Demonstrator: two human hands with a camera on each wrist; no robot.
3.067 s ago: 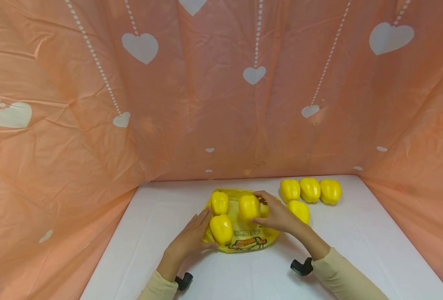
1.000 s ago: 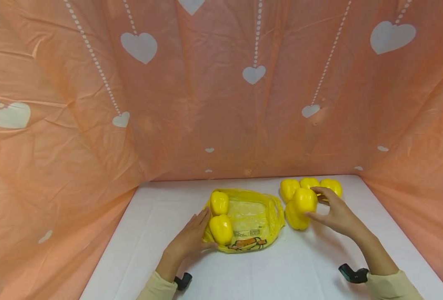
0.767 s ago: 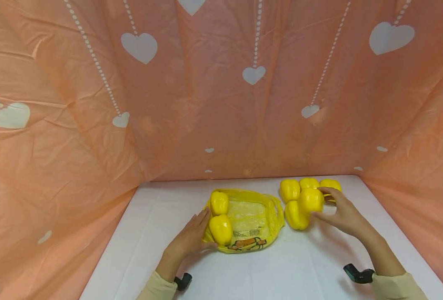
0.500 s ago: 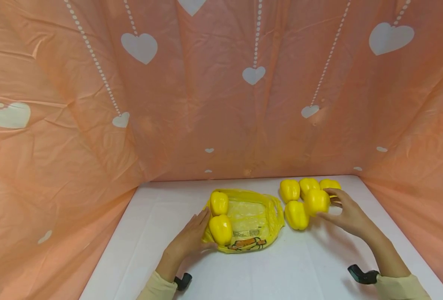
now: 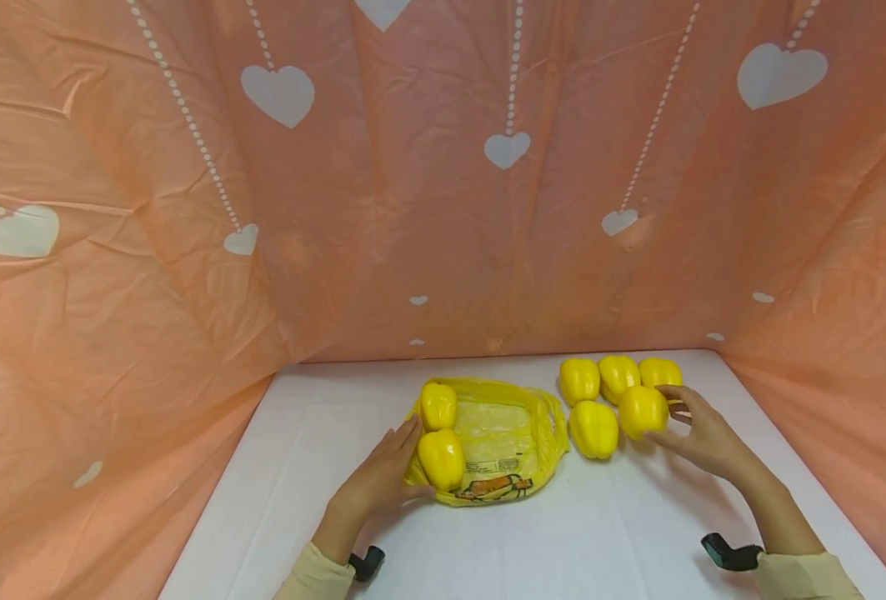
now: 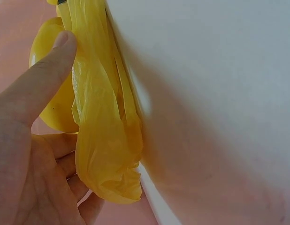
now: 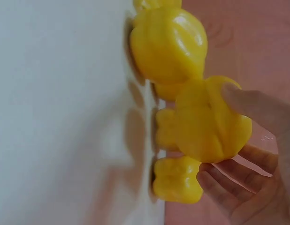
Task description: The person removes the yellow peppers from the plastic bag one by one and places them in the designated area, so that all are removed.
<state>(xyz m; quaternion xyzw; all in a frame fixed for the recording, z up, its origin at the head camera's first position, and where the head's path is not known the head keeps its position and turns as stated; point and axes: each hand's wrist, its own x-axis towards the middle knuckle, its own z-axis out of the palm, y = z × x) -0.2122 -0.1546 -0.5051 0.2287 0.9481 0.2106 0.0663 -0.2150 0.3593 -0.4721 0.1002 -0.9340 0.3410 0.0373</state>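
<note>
My right hand [image 5: 705, 437] grips a yellow bell pepper [image 5: 643, 411] between thumb and fingers at the right of the table. In the right wrist view this pepper [image 7: 208, 124] hangs a little off the white surface, with shadow beside it. A yellow plastic bag [image 5: 498, 425] lies flat in the middle, printed on its near side. Two yellow bell peppers, a far one [image 5: 438, 406] and a near one [image 5: 442, 459], sit on its left part. My left hand [image 5: 378, 475] rests against the bag's left side, fingers fairly straight, thumb along the near corner; the left wrist view shows crumpled plastic [image 6: 100, 117] beside the thumb.
Just left of the held pepper stands a loose bell pepper [image 5: 593, 430]. Behind is a row of three more: left [image 5: 580, 381], middle [image 5: 618, 377] and right [image 5: 660, 371]. A pink curtain with white hearts [image 5: 506, 150] encloses the white table [image 5: 533, 550].
My right hand has lifted the pepper off the bag's right part and carried it right, past the loose pepper, then lower beside it. The left hand has stayed put.
</note>
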